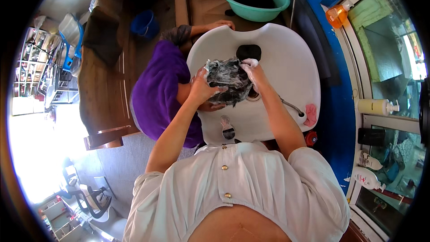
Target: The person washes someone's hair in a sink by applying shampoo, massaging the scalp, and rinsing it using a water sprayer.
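A person's head with dark, foam-covered hair (230,85) is bent over a white shampoo basin (285,60). My left hand (203,87) lies against the near side of the head, thumb and fingers spread on the lathered hair. At the right edge of the hair is my right hand (252,70), coated in white foam; its fingertips touch the hair, and whether they grip any is unclear. A purple towel (161,90) covers the person's shoulders. Below the head, a faucet control (227,127) is set in the basin.
The person's other hand (220,25) rests on the basin's far rim. A hose (292,107) and pink cloth (310,115) lie at the basin's right. Beyond stands a green tub (255,15) with dark contents. Pump bottles (373,107) line the window ledge. A blue bucket (145,24) stands at left.
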### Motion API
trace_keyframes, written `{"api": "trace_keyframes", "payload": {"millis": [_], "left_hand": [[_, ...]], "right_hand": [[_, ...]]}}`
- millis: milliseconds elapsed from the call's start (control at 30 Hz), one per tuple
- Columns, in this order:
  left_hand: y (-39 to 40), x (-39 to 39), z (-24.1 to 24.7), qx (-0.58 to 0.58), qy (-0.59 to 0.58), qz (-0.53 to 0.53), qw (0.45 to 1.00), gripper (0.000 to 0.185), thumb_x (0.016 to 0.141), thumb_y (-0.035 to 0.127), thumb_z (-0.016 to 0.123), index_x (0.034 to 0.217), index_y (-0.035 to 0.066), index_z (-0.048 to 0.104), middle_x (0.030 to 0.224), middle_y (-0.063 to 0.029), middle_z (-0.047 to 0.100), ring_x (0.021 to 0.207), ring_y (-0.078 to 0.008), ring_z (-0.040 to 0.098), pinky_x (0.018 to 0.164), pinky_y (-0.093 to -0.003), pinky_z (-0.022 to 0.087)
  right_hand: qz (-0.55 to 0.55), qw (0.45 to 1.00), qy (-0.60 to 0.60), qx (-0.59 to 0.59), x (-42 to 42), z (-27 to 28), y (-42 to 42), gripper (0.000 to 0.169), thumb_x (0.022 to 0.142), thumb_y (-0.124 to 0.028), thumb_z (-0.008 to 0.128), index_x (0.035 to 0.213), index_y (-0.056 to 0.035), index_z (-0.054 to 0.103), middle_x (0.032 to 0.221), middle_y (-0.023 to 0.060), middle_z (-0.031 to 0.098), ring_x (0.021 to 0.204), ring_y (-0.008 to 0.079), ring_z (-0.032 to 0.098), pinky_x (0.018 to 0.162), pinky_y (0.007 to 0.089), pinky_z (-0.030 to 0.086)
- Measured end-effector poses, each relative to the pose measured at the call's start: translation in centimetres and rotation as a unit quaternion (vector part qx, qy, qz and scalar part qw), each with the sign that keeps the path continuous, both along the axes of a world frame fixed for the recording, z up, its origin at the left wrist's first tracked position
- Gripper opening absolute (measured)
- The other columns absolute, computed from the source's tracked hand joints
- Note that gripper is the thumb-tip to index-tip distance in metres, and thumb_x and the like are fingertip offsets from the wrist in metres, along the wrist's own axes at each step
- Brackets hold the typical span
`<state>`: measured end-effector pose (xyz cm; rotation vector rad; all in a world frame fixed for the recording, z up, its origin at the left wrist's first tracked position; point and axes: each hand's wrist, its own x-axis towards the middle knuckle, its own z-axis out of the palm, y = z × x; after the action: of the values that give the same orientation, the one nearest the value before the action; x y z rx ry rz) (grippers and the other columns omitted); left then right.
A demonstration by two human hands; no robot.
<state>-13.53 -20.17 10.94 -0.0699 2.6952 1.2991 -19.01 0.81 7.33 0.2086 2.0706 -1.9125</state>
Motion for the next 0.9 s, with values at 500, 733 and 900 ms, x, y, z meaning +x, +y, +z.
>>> {"api": "trace_keyframes", "payload": {"millis": [500, 733, 900], "left_hand": [[1.2, 0.7, -0.5, -0.003, 0.032, 0.017, 0.999, 0.085, 0.056, 0.01, 0.085, 0.128, -0.001, 0.042, 0.123, -0.0099, 0.051, 0.115, -0.0199, 0.048, 0.096, -0.0305, 0.041], [1.9, 0.8, 1.8, 0.023, -0.007, 0.041, 0.999, 0.08, 0.057, 0.015, 0.085, 0.125, 0.002, 0.046, 0.12, -0.01, 0.053, 0.112, -0.0231, 0.05, 0.098, -0.0318, 0.038], [2.5, 0.7, 1.0, 0.092, 0.014, 0.06, 0.994, 0.07, 0.057, 0.017, 0.083, 0.12, 0.003, 0.053, 0.119, -0.0122, 0.053, 0.114, -0.0258, 0.047, 0.101, -0.0342, 0.034]], "right_hand": [[0.014, 0.935, -0.32, -0.151, -2.8, -4.3, 0.0, 0.043, 0.093, -0.035, 0.04, 0.121, -0.0059, 0.053, 0.117, 0.0096, 0.058, 0.105, 0.0224, 0.056, 0.09, 0.0373, 0.043], [0.121, 0.974, -0.143, -0.131, -3.9, 0.2, 0.6, 0.035, 0.091, -0.031, 0.048, 0.104, 0.0004, 0.059, 0.094, 0.0066, 0.061, 0.09, 0.0179, 0.057, 0.079, 0.0345, 0.044], [0.045, 0.964, -0.247, -0.089, -4.2, -9.3, -0.3, 0.034, 0.09, -0.031, 0.05, 0.101, 0.0, 0.058, 0.091, 0.0118, 0.062, 0.083, 0.0216, 0.056, 0.073, 0.0359, 0.044]]}}
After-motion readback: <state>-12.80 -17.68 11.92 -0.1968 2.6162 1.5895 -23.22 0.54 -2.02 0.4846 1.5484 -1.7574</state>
